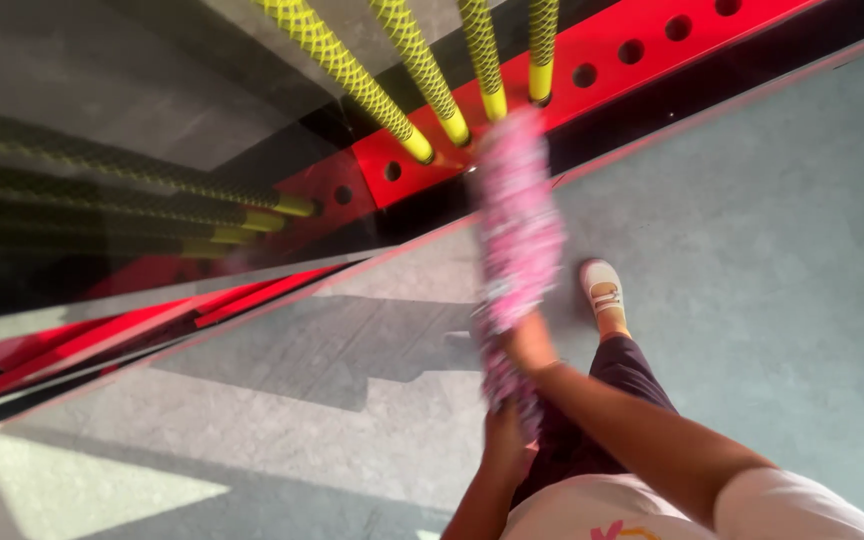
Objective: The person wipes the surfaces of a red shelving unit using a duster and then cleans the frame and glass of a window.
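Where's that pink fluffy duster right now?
The duster is mid-frame in the head view, held by both hands, its tip against the red beam just below the yellow bars.

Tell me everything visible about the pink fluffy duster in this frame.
The duster is a long, fluffy head of pink and white fibres, blurred here. It stretches from the hands up to the red perforated frame, its tip meeting the frame by the lower ends of the yellow netted bars. The right hand grips its lower part and the left hand holds the end below. No handle shows. It hangs above the grey floor.
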